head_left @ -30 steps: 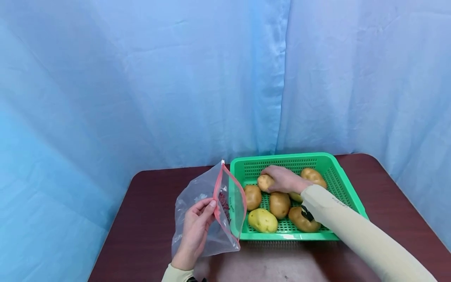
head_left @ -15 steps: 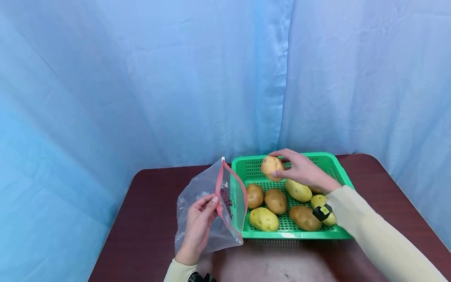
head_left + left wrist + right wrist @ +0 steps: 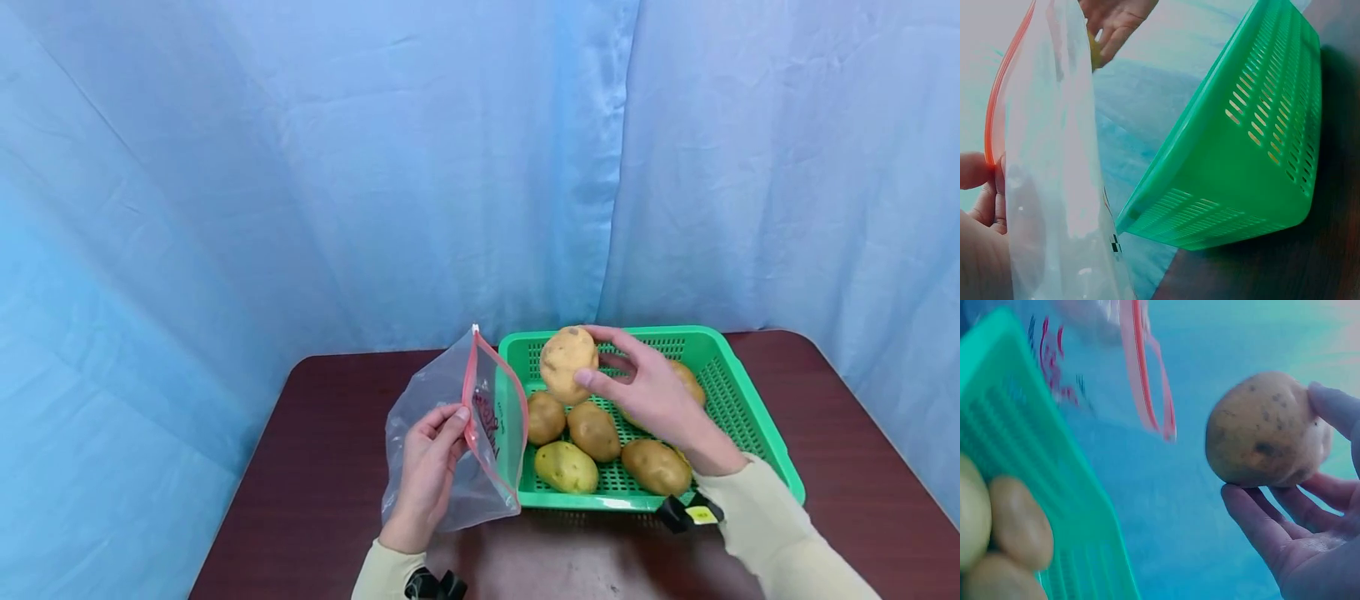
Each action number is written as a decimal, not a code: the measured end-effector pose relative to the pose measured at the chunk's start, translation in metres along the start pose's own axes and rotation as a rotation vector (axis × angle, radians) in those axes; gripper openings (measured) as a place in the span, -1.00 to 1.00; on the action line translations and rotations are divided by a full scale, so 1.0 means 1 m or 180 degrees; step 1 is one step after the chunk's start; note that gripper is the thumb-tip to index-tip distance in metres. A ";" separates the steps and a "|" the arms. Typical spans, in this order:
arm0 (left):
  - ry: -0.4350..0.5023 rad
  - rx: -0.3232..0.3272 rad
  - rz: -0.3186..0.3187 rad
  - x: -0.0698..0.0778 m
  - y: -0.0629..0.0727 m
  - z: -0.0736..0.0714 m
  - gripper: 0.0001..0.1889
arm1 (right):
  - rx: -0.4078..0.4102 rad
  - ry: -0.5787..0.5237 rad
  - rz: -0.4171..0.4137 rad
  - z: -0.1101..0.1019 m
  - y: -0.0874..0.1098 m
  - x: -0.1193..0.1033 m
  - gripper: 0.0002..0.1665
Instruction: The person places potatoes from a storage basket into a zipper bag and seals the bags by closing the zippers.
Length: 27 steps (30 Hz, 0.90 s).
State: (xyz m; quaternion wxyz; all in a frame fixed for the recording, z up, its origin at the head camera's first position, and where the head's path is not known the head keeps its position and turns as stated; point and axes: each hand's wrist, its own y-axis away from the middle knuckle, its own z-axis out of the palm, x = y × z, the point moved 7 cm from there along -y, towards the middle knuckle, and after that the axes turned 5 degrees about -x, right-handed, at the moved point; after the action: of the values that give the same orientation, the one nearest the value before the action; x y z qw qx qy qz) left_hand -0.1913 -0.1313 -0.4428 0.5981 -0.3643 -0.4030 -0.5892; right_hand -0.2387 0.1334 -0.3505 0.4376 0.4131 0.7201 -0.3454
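My left hand [image 3: 429, 467] pinches the pink-red zip edge of a clear zip bag [image 3: 420, 400] between thumb and fingers, and the bag's mouth gapes to the right. In the left wrist view the bag [image 3: 1054, 187] hangs beside the thumb and fingers. Above the green basket [image 3: 757, 433], my right hand [image 3: 660, 392] grips a light brown potato [image 3: 568, 363] with thumb and fingers, a short way right of the bag's mouth. Dark spots mark this potato [image 3: 1266, 431] in the right wrist view. Several brown and yellow potatoes lie in the basket, partly hidden by the right hand.
The perforated basket stands on a dark red-brown table [image 3: 315, 467], its left end just behind the bag. A yellow potato [image 3: 566, 467] and a brown potato [image 3: 656, 467] lie near its front wall. A blue curtain [image 3: 420, 167] hangs behind the table.
My right hand has lifted a potato from the basket and brought it up and toward the front, near the bag's mouth. The left hand keeps its pinch on the bag with only slight movement.
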 end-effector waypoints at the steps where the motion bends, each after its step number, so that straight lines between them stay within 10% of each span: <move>1: 0.0007 -0.0001 0.0002 0.001 0.000 0.001 -0.86 | 0.0027 -0.0134 -0.0018 0.004 0.001 -0.002 -0.31; 11: 0.0233 -0.0069 0.0057 0.004 -0.005 0.006 -0.94 | -0.0014 -0.0945 -0.0435 0.061 -0.012 -0.007 -0.32; 22: 0.0581 -0.0157 0.0047 0.015 -0.003 0.004 -0.88 | 0.0122 0.0575 -0.0256 0.083 -0.013 0.005 -0.22; 27: 0.0684 -0.0210 0.0113 0.024 -0.005 0.007 -0.89 | -0.0063 0.0698 -0.0338 0.083 -0.018 0.004 -0.20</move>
State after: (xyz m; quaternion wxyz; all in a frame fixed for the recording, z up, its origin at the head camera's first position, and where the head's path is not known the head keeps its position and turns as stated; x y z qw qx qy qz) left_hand -0.1974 -0.1347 -0.4187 0.6359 -0.3256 -0.3104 -0.6271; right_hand -0.2271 0.0555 -0.3833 0.3414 0.4053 0.7879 -0.3138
